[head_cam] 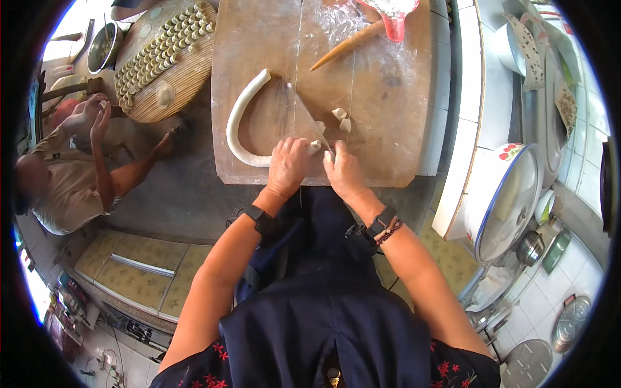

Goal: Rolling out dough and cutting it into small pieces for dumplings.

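Observation:
A long rope of dough (236, 121) curves like a hook on the wooden board (388, 145). My left hand (289, 162) grips its near end, which shows just past my fingers. In my right hand (345, 167) is the handle end of a knife (308, 111); its blade slants up and left across the board, close to the dough end. Small cut pieces of dough (341, 119) lie beyond my right hand, and another is partly hidden behind the blade. A tapered wooden rolling pin (344, 46) rests farther back, beside a red scoop (394, 24) holding flour.
At the left, a person (73, 169) shapes something small in both hands, near a round slatted tray (194, 87) with rows of dumplings and a metal bowl (104, 48) of filling. A tiled counter edge (468, 111) and a large lidded enamel basin (507, 203) stand at the right.

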`<state>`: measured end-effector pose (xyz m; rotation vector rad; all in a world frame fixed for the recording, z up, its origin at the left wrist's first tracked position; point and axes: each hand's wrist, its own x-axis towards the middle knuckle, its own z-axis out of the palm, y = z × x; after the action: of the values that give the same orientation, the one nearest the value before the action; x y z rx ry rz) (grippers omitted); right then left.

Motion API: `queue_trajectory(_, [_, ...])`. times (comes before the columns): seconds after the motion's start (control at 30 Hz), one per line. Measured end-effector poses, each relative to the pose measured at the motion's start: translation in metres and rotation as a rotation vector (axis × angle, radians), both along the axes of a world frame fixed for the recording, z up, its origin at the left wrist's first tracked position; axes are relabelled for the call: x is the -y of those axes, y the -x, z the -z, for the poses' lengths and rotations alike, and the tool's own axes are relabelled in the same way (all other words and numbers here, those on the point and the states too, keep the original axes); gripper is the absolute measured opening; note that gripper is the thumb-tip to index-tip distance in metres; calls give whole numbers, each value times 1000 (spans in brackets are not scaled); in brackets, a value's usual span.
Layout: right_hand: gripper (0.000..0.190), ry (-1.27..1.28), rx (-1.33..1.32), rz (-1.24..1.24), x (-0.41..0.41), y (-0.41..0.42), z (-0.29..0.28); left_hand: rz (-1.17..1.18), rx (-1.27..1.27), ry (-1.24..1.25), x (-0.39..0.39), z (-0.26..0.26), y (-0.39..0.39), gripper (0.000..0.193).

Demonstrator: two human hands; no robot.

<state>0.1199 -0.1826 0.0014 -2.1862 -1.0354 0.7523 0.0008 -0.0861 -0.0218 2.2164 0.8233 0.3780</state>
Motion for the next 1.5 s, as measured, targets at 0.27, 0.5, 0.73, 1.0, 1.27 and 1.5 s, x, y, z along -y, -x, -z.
queue_trajectory(0.27, [24,87,-89,-92,35,13,-37,33,2,-60,4,-2,7,21])
queue_trajectory(0.5, [24,233,-44,-69,33,26,-17,76,-47,-113,4,3,13,23])
queue_trajectory(0.73, [22,30,-20,60,7,29,13,95,-30,15,-14,-7,17,27])
queue_trajectory(1.0, [21,-26,-39,-26,20,39,-27,-2,-24,66,-20,-1,22,22])
queue_trajectory(1.27, [25,168,25,-27,1,44,1,53,-14,19,-21,-1,28,29])
queue_trajectory(1.5, [22,163,-95,-159,33,-1,-7,194,-157,16,-15,0,54,37])
